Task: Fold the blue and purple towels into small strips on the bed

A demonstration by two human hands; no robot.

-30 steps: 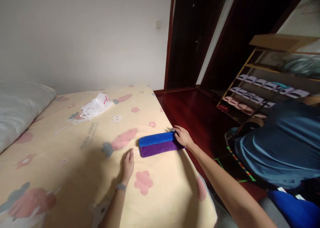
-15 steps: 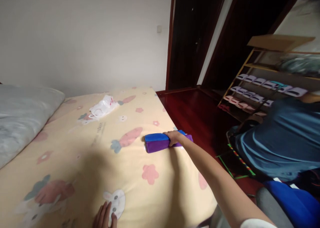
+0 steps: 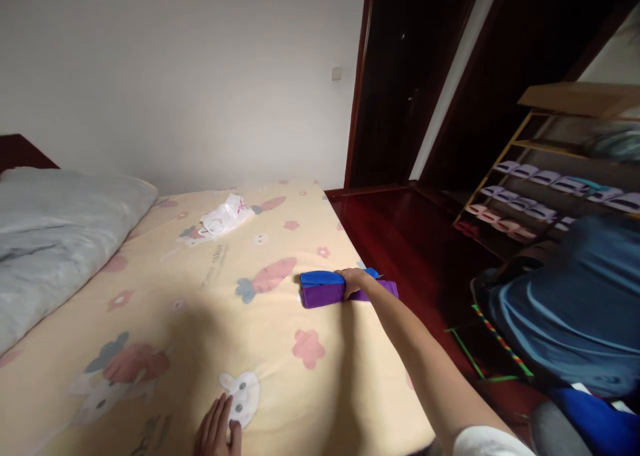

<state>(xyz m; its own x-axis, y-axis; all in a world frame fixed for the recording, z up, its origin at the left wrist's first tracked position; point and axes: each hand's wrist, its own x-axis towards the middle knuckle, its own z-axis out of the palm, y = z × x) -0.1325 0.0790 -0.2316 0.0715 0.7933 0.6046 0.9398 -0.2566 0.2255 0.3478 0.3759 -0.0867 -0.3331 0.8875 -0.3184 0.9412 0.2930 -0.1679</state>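
Near the right edge of the bed, my right hand (image 3: pixel 352 281) is closed around a long bundle, blue on top (image 3: pixel 320 278) and purple in front (image 3: pixel 323 295). It looks like folded fabric, though its exact kind cannot be made out. The bundle lies on the yellow patterned bedsheet (image 3: pixel 260 349). Low in the view, my left hand (image 3: pixel 219 429) rests flat on the sheet beside a printed rabbit face, fingers stretched out and holding nothing. Farther back on the sheet lies a crumpled white plastic bag (image 3: pixel 226 216).
A grey quilt (image 3: pixel 65 236) covers the bed's left side. To the right are a dark red floor (image 3: pixel 395 233), a rack (image 3: pixel 520 126) with several slippers, a blue cloth-covered shape (image 3: pixel 570 303) and a green-edged item (image 3: pixel 473 356). A dark door (image 3: pixel 400 83) stands behind.
The view has turned slightly left, so the bed and rack appear farther right. My right hand keeps its hold on the bundle, and my left hand stays on the sheet.
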